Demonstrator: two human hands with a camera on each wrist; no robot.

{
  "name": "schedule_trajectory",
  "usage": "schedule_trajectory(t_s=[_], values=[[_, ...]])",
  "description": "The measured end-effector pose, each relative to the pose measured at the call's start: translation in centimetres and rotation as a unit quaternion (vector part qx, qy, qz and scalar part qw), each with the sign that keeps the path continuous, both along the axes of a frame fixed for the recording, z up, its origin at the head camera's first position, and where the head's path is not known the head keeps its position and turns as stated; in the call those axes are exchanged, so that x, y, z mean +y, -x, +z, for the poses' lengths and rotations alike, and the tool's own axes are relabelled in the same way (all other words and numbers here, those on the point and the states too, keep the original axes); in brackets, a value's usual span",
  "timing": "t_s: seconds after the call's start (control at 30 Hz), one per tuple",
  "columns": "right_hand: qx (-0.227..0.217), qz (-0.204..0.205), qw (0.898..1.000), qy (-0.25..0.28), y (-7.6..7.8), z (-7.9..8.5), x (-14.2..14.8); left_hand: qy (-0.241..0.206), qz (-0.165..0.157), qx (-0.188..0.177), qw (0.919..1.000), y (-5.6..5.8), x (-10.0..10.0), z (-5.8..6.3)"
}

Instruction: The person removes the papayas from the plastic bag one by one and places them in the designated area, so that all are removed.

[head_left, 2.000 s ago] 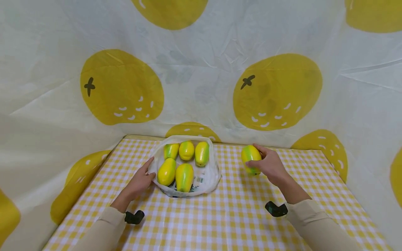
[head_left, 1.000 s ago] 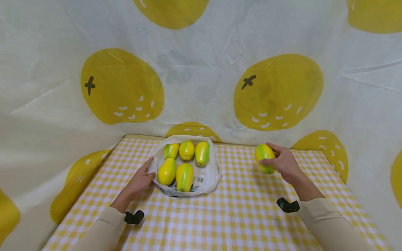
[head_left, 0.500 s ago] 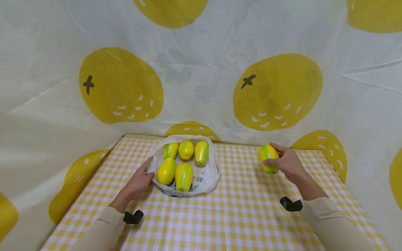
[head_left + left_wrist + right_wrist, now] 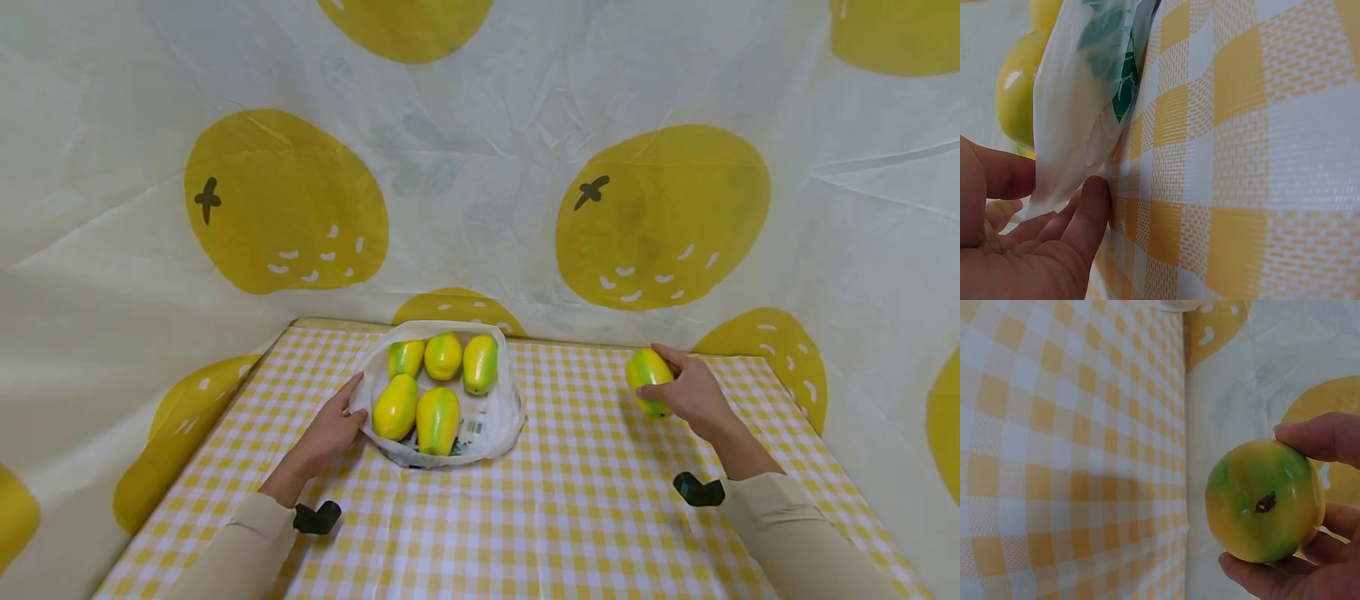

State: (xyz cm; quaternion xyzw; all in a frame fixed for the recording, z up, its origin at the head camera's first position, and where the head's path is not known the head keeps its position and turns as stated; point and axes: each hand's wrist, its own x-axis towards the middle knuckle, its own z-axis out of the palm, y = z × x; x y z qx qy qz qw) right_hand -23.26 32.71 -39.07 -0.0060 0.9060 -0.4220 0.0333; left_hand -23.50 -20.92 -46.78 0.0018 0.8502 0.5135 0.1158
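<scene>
A white plastic bag (image 4: pixel 498 429) lies wide open on the table, left of the middle, with several yellow-green papayas (image 4: pixel 438 421) in it. My left hand (image 4: pixel 330 433) pinches its left rim; in the left wrist view the thumb (image 4: pixel 1013 177) is on the inner side and the fingers (image 4: pixel 1088 219) on the outer side. Over the right part of the table, my right hand (image 4: pixel 693 396) holds another shiny papaya (image 4: pixel 1266 500) between thumb and fingers. Its brown-marked end faces the right wrist camera. In that view the papaya is clear of the tabletop.
A yellow-and-white checked cloth (image 4: pixel 480 542) covers the table. Close behind the table's back edge hangs a pale curtain (image 4: pixel 480 208) printed with big yellow fruit, and it continues along both sides.
My right hand has carried the papaya to the right, away from the bag, slowing in the last half second. The left hand stays on the bag's rim.
</scene>
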Motion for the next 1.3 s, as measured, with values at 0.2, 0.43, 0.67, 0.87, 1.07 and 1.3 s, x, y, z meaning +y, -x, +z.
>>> schedule_trajectory(t_s=[0.2,0.43,0.67,0.87,1.07,1.3], values=[[0.007,-0.013,0.999,-0.041,-0.1,-0.5,0.3,0.007,0.006,0.004,1.0,0.0,0.0,0.0],[0.017,-0.025,0.996,-0.081,-0.1,-0.7,0.9,0.001,0.006,0.001,1.0,0.0,0.1,0.0],[0.016,-0.027,0.995,-0.091,-0.2,-1.3,1.7,0.009,0.002,0.004,0.9999,0.0,-0.1,0.0],[0.024,-0.033,0.994,-0.103,-0.4,-1.7,2.3,0.005,-0.004,0.008,0.9999,0.1,-0.1,-0.2],[0.029,-0.036,0.993,-0.109,-0.4,-2.1,2.8,0.006,-0.005,0.006,0.9999,-0.1,-0.1,0.0],[0.034,-0.041,0.991,-0.12,0.0,-2.6,3.5,0.006,-0.005,0.007,0.9999,-0.2,0.0,0.3]])
